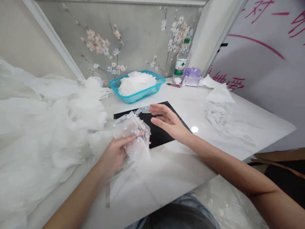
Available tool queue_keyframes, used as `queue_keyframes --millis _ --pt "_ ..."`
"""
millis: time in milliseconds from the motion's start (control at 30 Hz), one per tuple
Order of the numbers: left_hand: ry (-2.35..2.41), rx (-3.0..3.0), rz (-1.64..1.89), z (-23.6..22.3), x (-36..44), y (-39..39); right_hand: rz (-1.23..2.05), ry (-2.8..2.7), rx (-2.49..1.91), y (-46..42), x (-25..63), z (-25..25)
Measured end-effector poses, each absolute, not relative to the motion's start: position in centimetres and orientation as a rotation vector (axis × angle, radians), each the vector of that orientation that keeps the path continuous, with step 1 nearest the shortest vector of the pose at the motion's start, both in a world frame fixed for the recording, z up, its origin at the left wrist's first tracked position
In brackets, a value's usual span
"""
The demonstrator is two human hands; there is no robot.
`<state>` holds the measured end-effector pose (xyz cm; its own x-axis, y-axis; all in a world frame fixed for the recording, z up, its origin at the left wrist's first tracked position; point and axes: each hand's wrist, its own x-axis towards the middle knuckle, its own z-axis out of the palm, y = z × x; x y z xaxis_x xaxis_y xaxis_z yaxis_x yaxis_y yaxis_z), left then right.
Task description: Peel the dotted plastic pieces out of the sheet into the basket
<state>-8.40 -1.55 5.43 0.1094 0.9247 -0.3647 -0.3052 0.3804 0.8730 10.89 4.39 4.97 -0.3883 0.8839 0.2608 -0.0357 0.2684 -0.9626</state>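
Observation:
My left hand [113,156] grips a folded piece of sheer tulle [131,135] dotted with small white pearl-like beads. The tulle lies partly over a black mat [160,133] on the white marble table [240,133]. My right hand [168,122] hovers over the mat with its fingers apart, holding nothing. Its fingertips are close to a clear gathered end of the tulle. A large mass of white tulle [47,117] is heaped beside my left hand and hides the table's left side.
A teal plastic basket [152,90] holding white fluffy material stands at the table's back edge. Behind it are a water bottle [181,60], a purple tissue box [191,77] and a small pink-handled tool [173,85]. Crumpled white tissue [219,93] lies at the back right.

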Motion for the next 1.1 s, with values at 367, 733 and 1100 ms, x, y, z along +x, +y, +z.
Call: queue_keyframes --millis 367,733,1100 --pt "0.971 1.031 0.809 7.9 -10.6 -2.6 2.342 -1.728 -0.391 4.5 11.8 4.7" --pt "1.555 1.117 1.159 5.7 -11.4 0.5 1.349 -1.733 -0.720 6.7 12.6 5.2" --pt "1.299 1.146 0.957 8.1 -9.5 -2.2 0.964 -1.271 -1.302 6.3 10.8 2.9"
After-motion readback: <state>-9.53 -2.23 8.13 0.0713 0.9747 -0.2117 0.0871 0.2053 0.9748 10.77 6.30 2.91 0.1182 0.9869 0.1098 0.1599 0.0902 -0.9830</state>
